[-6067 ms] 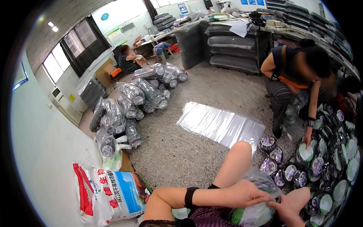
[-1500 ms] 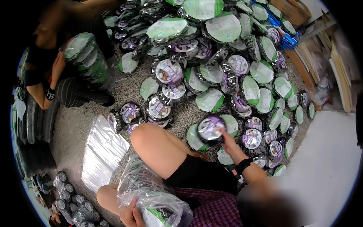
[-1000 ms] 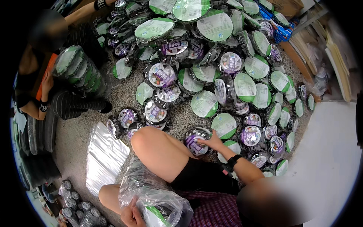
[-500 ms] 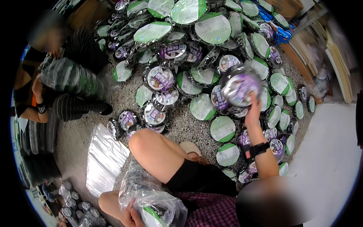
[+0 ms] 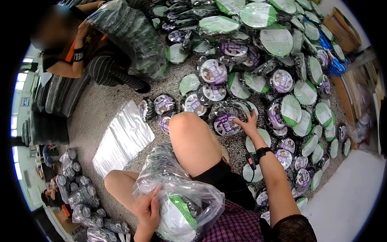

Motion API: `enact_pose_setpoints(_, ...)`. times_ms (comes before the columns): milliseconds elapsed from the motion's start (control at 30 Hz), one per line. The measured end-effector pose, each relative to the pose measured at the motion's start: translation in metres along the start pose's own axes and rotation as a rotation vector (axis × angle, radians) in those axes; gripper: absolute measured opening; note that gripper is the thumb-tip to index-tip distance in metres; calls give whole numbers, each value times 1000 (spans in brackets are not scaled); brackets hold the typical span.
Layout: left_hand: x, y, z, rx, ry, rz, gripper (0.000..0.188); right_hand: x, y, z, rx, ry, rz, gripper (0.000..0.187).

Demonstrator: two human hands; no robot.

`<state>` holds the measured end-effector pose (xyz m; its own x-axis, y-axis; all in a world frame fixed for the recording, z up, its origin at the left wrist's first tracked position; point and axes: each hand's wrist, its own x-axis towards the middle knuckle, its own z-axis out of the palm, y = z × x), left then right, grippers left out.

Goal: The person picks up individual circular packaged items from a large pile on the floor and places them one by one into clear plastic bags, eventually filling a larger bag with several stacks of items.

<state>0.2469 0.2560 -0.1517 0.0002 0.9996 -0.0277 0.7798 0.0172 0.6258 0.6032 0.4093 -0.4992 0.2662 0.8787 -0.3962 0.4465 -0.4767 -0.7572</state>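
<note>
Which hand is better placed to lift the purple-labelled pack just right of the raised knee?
Probably the right hand: it is at the purple-labelled pack, fingers spread over its edge. The left hand is farther away and holds the clear bag.

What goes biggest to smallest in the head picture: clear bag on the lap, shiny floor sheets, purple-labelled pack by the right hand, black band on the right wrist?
Clear bag
Shiny sheets
Purple-labelled pack
Black band
</note>
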Motion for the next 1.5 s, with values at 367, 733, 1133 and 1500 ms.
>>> enact_pose_setpoints(367,-27,4,-87,-102,-44,-214,27,-55,-45,-72,-327,35,-417,73)
enact_pose_setpoints(733,-114,55,-241,-1412,250,-144,44,-340,-444,-129,419,-633,-1344,56)
enact_pose_setpoints(1133,-241,62,-222,-385,161,456,32,-490,-425,-98,-463,-1292,-644,52)
enact_pose_setpoints(1500,-202,18,-142,154,23,631,11,-454,-393,1,-395,-1128,-533,61)
